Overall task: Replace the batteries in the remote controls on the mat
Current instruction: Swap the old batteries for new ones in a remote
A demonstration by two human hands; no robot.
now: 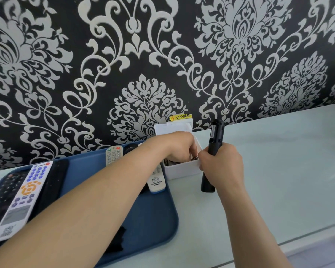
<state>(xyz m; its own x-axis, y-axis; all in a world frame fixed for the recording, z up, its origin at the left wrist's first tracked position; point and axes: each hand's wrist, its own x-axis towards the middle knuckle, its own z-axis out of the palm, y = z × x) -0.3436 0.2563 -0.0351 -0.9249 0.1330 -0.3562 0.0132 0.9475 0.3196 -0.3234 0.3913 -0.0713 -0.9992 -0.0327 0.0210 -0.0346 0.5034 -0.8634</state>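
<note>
My right hand (222,165) grips a long black remote (215,140), holding it above the table beside a white box (184,171) that contains batteries (172,163). My left hand (179,147) reaches into that box, its fingers curled down among the batteries; whether it pinches one is hidden. On the blue mat (153,215) lie several remotes: a white one with blue and orange buttons (21,198), a grey one (114,154), a white one (156,180) partly under my left forearm, and black ones (54,180) at the left.
A small black piece (117,238) lies on the mat near its front edge. A white socket with a yellow warning label (181,122) sits on the patterned wall behind the box. The pale tabletop (278,161) stretches to the right.
</note>
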